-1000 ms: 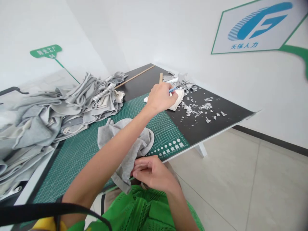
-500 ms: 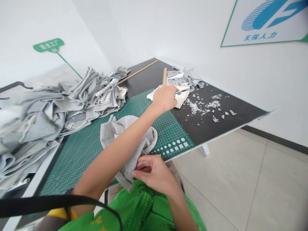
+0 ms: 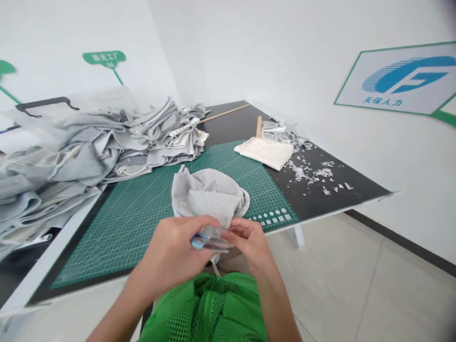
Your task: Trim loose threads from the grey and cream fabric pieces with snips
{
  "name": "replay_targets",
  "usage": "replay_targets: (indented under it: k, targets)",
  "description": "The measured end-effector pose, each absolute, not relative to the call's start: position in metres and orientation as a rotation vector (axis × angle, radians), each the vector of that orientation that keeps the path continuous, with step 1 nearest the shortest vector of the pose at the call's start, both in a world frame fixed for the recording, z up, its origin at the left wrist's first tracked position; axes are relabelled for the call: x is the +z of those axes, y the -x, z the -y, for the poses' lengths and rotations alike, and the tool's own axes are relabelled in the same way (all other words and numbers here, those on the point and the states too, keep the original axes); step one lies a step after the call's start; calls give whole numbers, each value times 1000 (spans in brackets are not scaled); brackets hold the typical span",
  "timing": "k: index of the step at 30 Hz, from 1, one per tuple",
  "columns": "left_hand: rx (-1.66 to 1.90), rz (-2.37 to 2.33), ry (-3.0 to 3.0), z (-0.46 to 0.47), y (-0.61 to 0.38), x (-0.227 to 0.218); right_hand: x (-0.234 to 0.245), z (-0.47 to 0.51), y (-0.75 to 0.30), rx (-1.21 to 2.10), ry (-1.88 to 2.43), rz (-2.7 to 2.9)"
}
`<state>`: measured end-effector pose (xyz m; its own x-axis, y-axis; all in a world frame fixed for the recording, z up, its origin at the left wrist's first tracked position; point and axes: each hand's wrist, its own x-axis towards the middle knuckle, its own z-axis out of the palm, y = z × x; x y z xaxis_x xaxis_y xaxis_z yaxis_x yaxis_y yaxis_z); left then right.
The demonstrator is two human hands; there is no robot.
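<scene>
A light grey piece of fabric [image 3: 208,194] lies bunched on the near edge of the green cutting mat [image 3: 142,209], its lower end drawn towards me. My right hand [image 3: 249,240] pinches that end between thumb and fingers. Close beside it on the left, my left hand [image 3: 178,249] is closed around small blue thread snips [image 3: 201,241], slightly blurred. Their blades point right, at the fabric end by my right fingertips. Whether the blades touch the cloth I cannot tell.
A large heap of grey fabric pieces [image 3: 89,156] covers the table's left side. Further back right lie a folded cream cloth [image 3: 265,151], a wooden ruler [image 3: 259,127] and scattered scraps [image 3: 302,172]. A long wooden strip [image 3: 224,113] lies along the back.
My left hand has come back from above the cream cloth to beside my right hand, bringing the blue thread snips. My right hand keeps hold of the grey fabric. The view has shifted.
</scene>
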<state>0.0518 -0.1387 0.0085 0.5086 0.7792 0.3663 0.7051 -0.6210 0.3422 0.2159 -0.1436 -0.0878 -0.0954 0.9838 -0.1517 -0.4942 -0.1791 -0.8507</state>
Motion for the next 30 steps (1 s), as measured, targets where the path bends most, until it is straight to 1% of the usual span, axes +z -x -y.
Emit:
replay_targets:
  k: [5,8,11,15,20,23,30]
  targets:
    - [856,-1595,-2567,184,-47,-40,-82,145,-211,1559,942,799]
    - [813,-1846,-2540,185,-57,-54,-78,144,-209,1544,955,836]
    - [787,-1958,-2527,184,-62,-60,-74,143,-208,1504,960,873]
    - [878,-1841,-2612,191,-51,-64,-75,143,-209,1459,964,869]
    - [1040,-1484,-2788,201,-18,-63,-80,140,-206,1430,962,782]
    - [1043,-1335,-2839,202,-3,-57,-81,139,-203,1456,942,758]
    - [1082,-1270,-2455,197,-11,-48,-79,148,-206,1575,900,746]
